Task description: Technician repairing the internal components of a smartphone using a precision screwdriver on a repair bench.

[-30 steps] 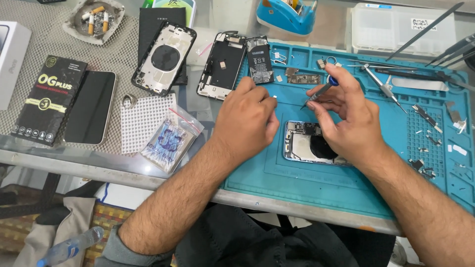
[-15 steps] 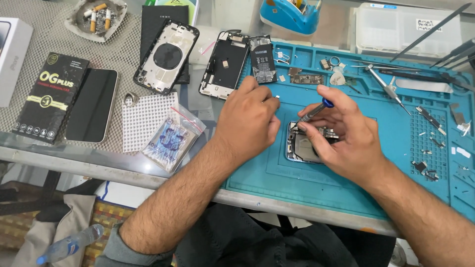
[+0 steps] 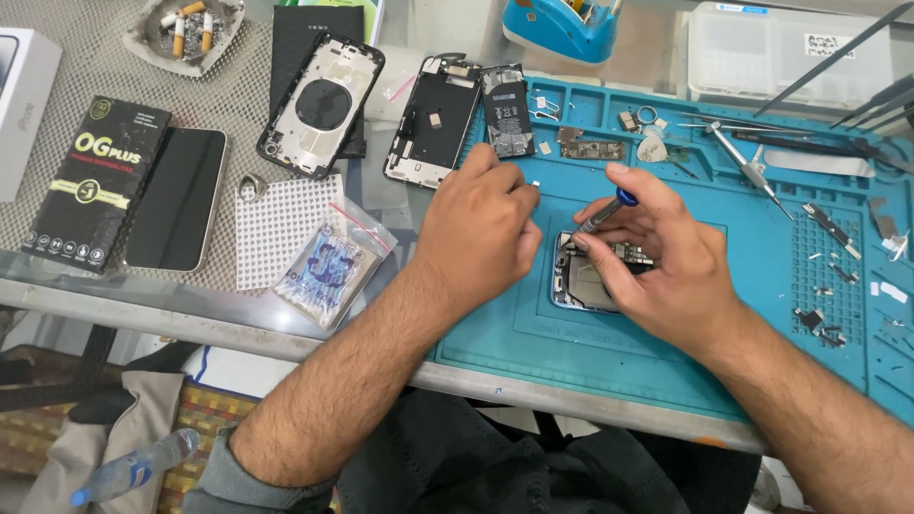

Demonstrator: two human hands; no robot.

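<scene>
Now screwdriver in right hand slants, tip lower-left, cap upper-right.

This is a phone repair workshop. A teal silicone work mat with moulded compartments covers the right part of the glass-topped bench, and small screws and metal parts lie sorted in its trays. Opened phone housings lie about: a black rear shell with a round coil, a stripped frame with its flat black battery beside it, and another open phone body on the mat. Metal tweezers, a blue-capped precision screwdriver, a boxed screen protector in a black carton and a clear plastic parts box complete the trade's kit.
</scene>
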